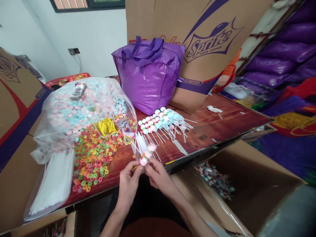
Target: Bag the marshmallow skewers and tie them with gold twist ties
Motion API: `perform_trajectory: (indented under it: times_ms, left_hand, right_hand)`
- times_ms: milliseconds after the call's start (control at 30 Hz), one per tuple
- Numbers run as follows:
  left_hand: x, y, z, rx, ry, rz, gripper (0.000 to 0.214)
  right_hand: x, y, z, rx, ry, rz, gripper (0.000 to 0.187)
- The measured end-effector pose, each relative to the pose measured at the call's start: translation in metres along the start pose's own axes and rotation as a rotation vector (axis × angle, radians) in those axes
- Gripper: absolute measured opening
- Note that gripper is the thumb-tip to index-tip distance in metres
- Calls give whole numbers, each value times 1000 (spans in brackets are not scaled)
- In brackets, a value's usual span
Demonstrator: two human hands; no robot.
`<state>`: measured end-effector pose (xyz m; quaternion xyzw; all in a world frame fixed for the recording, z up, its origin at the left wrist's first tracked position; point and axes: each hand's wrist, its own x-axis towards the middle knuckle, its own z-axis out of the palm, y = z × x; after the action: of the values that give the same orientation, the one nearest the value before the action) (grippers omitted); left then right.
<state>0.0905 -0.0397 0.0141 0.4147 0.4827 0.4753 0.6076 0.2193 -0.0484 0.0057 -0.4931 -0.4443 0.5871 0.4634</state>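
- Right now, two bare hands are working close together at the near edge of the red-brown table (237,120), holding one marshmallow skewer (148,154).
- The left hand (130,181) is pinching its low end between thumb and pointing finger, and a small yellow bit (135,168) is showing there.
- The right hand (159,176) is pinching near the same end from the other side; its other fingers are curling under, and I cannot tell what they are touching.
- The skewer is leaning up to the right, showing pink puffs with bright colors between them.
- Just past it, thin white sticks (141,144) are lying in a bunch.
- Behind those, more marshmallow skewers (160,120) are lying in a pile.
- To the left, gummy rings (92,154) are covering the table, and gold twist ties (106,127) are sitting among them in a little tray.
- Farther left, a big clear bag (40,141) is holding pink and blue marshmallows (74,110).
- At the back, a shiny purple bag (150,79) is standing before a tall Sprite cardboard box (158,19).
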Motion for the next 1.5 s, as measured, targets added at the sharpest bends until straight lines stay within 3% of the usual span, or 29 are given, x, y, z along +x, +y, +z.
perform_trajectory:
  times_ms: [67, 100, 200, 300, 467, 533, 633, 733, 833, 933, 1067, 1167, 1233, 1333, 1433, 1500]
  left_hand:
    - [3, 3, -1, -149, -20, -153, 42]
    - [5, 5, -2, -235, -29, -234, 44]
    - [9, 10, -4, -422, -48, -391, 48]
    - [9, 13, -3, -498, -60, -459, 49]
    - [5, 13, 7, -585, -90, -536, 51]
    - [3, 10, 12, -614, -81, -510, 49]
    - [5, 4, 15, -618, -79, -487, 45]
    - [6, 7, 13, -590, -198, -482, 42]
    - [4, 20, 12, -485, -290, -303, 48]
    - [1, 30, 15, -216, -261, -80, 53]
    - [3, 27, 23, -41, -220, -92, 47]
    - [5, 19, 29, -58, -255, -103, 31]
    - [7, 15, 34, -48, -214, -78, 20]
    - [15, 16, 43, 92, -232, 1, 16]
    - [43, 25, 44, 380, -254, 211, 9]
    - [72, 32, 39, 538, -64, 393, 4]
  right_hand:
    - [-1, 3, -1, -26, -10, 59, 24]
    - [-1, 5, -1, -103, 28, 10, 25]
    - [-4, 13, -4, -401, 222, -373, 21]
    - [-6, 16, -9, -640, 248, -704, 25]
    - [-3, 7, -14, -810, 271, -928, 27]
    - [-2, 3, -11, -828, 288, -911, 22]
    - [-3, 1, -2, -759, 343, -778, 18]
    - [-9, -1, 2, -583, 364, -598, 16]
    - [-17, -13, -3, -434, 353, -422, 18]
    - [-23, -30, -10, -388, 390, -421, 19]
    - [-27, -41, -14, -331, 418, -443, 19]
    - [-32, -33, -14, -213, 418, -293, 29]
    - [-38, -21, -13, -129, 365, -161, 35]
    - [-49, -2, -16, 25, 335, -38, 37]
    - [-56, 8, -35, 296, 538, -40, 31]
    - [-58, 9, -56, 483, 727, -84, 33]
